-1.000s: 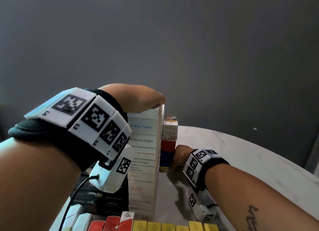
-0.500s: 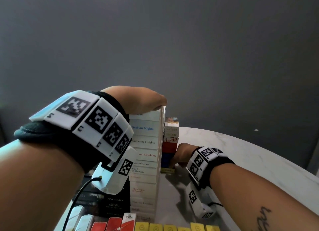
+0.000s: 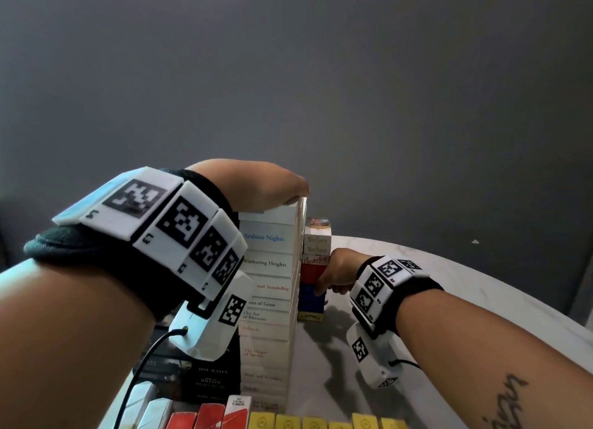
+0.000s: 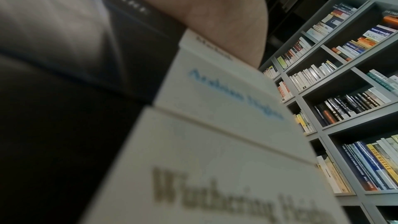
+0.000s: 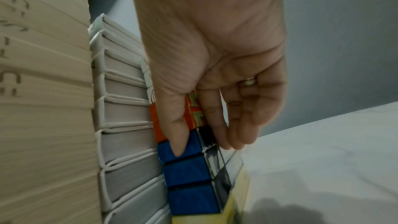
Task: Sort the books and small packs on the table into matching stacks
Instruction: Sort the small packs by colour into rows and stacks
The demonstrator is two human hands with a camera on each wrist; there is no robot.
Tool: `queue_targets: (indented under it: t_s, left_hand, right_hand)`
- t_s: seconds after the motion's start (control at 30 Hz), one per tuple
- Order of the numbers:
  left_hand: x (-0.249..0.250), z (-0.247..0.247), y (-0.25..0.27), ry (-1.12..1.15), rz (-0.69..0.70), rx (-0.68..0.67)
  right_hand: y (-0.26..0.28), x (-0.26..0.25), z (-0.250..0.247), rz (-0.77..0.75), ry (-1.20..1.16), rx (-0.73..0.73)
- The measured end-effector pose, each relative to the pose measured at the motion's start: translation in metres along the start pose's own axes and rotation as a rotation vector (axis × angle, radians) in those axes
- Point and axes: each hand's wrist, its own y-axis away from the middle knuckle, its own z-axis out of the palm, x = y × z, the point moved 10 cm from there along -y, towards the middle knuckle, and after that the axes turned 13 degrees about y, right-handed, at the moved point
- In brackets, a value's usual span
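Left hand point(image 3: 266, 188) flat on top of white book stack point(image 3: 268, 287), fingers hidden, grip unclear. Right hand point(image 3: 337, 269) pinches pack stack point(image 3: 313, 277) at red/blue packs.

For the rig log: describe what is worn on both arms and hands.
Each wrist carries a black fabric band topped by white blocks printed with black square codes, plus a white camera pod underneath trailing a black cable. The right hand wears a ring; that forearm has a script tattoo.

Black fabric wristbands point(image 3: 106, 261) on both bare forearms, each topped with white plates printed with black square markers. White camera housing point(image 3: 208, 326) beneath each wrist, thin black cable point(image 3: 141, 364) trailing. Ring point(image 5: 250, 81) on right hand point(image 5: 215, 57); script tattoo point(image 3: 503, 403) on right forearm.
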Motion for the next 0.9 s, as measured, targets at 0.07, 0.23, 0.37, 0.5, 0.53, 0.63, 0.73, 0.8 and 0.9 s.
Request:
queue_targets:
  t_s: [0.07,0.23,0.37,0.5,0.53,0.63,0.73,0.8,0.9]
  left_hand:
    - [0.0042,0.0012,0.0032,-0.067,0.019,-0.019]
    - [0.0064,0.0028,0.0039,-0.121,0.037,-0.038]
    - [0.0072,0.0016,0.0037,-0.122,0.054,-0.035]
    - [0.0087,0.0022,0.0033,-0.135,0.063,-0.033]
    - [0.0089,0.0027,0.0033,-0.139,0.065,-0.038]
    - [0.0086,0.0025,0.003,-0.162,0.063,-0.037]
    - [0.0076,0.0027,0.0028,-0.17,0.062,-0.042]
    - [0.0082,0.0026,0.0035,-0.173,0.062,-0.042]
    - [0.0089,0.0021,0.0035,-0.168,0.068,-0.035]
  right_hand:
    - [0.0011,-0.001,-0.0011,0.0,0.008,0.002]
    - [0.0041,-0.0023,-0.0038,-0.012,0.048,0.001]
    - [0.0044,-0.002,-0.004,-0.024,0.055,-0.005]
    - [0.0052,-0.0013,-0.0029,-0.027,0.062,-0.011]
    - [0.0058,-0.0011,-0.0025,-0.028,0.065,-0.014]
    - [0.0073,-0.001,-0.0025,-0.029,0.083,-0.024]
    - [0.0083,-0.0001,-0.0019,-0.025,0.102,-0.035]
    - [0.0085,0.0003,-0.0019,-0.028,0.111,-0.038]
    - [0.0096,0.0002,-0.0026,-0.031,0.116,-0.037]
